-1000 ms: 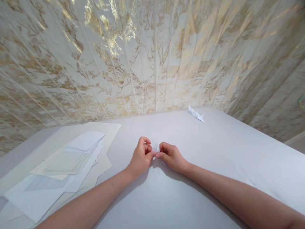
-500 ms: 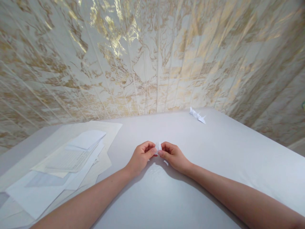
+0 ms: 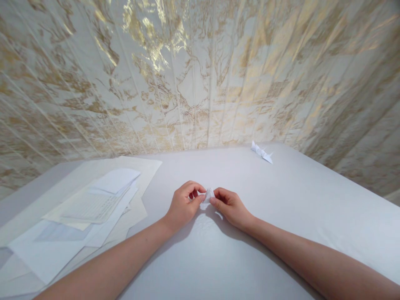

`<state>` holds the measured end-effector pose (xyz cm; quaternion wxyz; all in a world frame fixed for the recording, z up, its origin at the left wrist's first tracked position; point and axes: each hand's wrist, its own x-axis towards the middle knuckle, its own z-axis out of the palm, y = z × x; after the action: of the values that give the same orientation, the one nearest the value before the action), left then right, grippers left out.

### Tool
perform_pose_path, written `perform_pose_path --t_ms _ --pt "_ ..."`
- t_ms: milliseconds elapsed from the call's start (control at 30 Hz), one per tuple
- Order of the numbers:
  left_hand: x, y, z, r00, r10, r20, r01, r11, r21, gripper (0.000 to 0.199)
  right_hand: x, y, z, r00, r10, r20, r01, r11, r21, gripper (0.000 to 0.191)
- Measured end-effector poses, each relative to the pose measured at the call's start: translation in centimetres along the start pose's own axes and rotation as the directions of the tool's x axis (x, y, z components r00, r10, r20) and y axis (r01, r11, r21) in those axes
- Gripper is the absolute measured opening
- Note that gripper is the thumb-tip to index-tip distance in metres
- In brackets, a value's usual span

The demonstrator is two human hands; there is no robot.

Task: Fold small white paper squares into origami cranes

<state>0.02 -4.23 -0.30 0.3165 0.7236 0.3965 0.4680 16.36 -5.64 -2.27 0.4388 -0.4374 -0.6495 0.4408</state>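
A small folded white paper [image 3: 209, 196] is between my two hands, just above the middle of the white table [image 3: 243, 254]. My left hand [image 3: 186, 203] pinches its left side between thumb and forefinger, the other fingers curled. On the right side, my right hand [image 3: 230, 207] grips the paper with thumb and bent fingers. The exact folds are too small to make out.
Loose sheets and a few written pages [image 3: 90, 206] lie overlapping on the left of the table. Small folded white paper figures [image 3: 261, 152] rest near the back edge, right of centre. Behind the table hangs a gold-patterned white curtain [image 3: 193, 83].
My left hand's fingers have lifted and spread slightly around the paper, with thumb and forefinger still at its edge. The view has shifted a little, and my right hand keeps its grip.
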Motion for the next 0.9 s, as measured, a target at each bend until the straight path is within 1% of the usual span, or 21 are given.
perform_pose_path --t_ms 67,133,267,333,433,533,633,800,900 --pt "-0.04 0.04 -0.03 1.0 0.017 0.009 -0.018 1.0 0.024 0.004 -0.04 0.07 -0.05 0.999 -0.028 -0.019 0.026 0.998 -0.06 0.022" --pt "-0.08 0.09 -0.03 1.0 0.011 0.018 -0.011 0.999 0.035 0.003 -0.11 0.07 -0.12 0.996 -0.075 -0.045 0.068 0.988 -0.139 0.02" --pt "-0.11 0.27 -0.05 0.999 0.016 0.029 -0.017 0.999 0.049 0.001 -0.31 -0.18 -0.24 0.97 -0.235 -0.059 0.21 0.936 -0.283 0.017" --pt "-0.12 0.38 -0.05 0.999 0.034 0.032 -0.036 0.998 0.056 0.003 -0.43 -0.31 -0.26 0.952 -0.302 -0.052 0.27 0.909 -0.318 0.015" --pt "-0.13 0.54 -0.02 0.998 0.043 0.045 -0.046 0.998 0.053 0.005 -0.57 -0.36 -0.24 0.935 -0.351 -0.051 0.314 0.886 -0.34 0.01" --pt "-0.13 0.66 0.04 0.997 0.024 0.067 -0.026 0.999 0.024 0.008 -0.62 -0.29 -0.21 0.93 -0.361 -0.061 0.321 0.884 -0.339 0.007" --pt "-0.15 0.68 0.11 0.997 -0.009 0.071 0.01 1.0 -0.011 0.009 -0.59 -0.26 -0.22 0.935 -0.345 -0.083 0.304 0.9 -0.313 0.006" --pt "-0.27 0.7 0.2 0.998 -0.026 0.065 0.03 0.998 -0.05 0.009 -0.45 -0.41 -0.3 0.944 -0.305 -0.126 0.275 0.937 -0.215 0.009" --pt "-0.36 0.79 0.22 0.996 -0.039 0.075 0.044 0.996 -0.075 0.01 -0.34 -0.46 -0.31 0.953 -0.26 -0.156 0.238 0.961 -0.143 0.009"
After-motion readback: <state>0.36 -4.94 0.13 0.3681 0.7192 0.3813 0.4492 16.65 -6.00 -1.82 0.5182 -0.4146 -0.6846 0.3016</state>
